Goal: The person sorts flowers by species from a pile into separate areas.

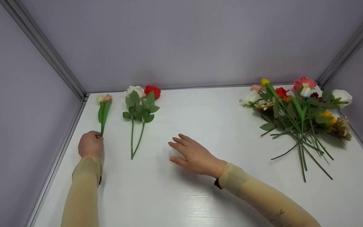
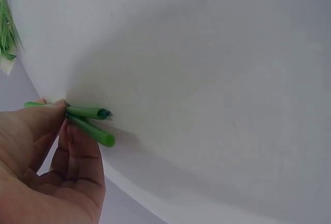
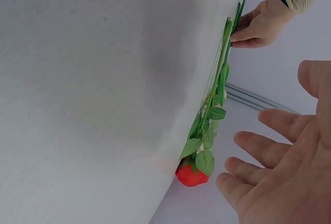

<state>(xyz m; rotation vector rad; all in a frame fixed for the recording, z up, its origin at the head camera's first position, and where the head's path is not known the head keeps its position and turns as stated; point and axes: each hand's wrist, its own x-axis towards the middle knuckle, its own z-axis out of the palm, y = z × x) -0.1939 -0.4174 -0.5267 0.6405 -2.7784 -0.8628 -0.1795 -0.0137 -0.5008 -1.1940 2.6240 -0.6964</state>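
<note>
On table (image 1: 200, 189), left hand (image 1: 90, 144) pinching tulip stems (image 1: 103, 116), blooms pointing away

White table (image 1: 200, 195), green stems (image 2: 90, 113), red rose (image 1: 152, 90) beside white rose (image 1: 135, 90), tan sleeves (image 1: 83, 189) — mixed bouquet (image 1: 301, 107) red, pink, yellow, white.

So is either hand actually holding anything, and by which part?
The left hand pinches two tulip stems near their cut ends. The right hand hovers open over the table, holding nothing.

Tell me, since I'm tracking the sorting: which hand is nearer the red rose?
Right. The right hand lies open beside the red rose stems; the left hand pinches the tulip stems farther away.
</note>
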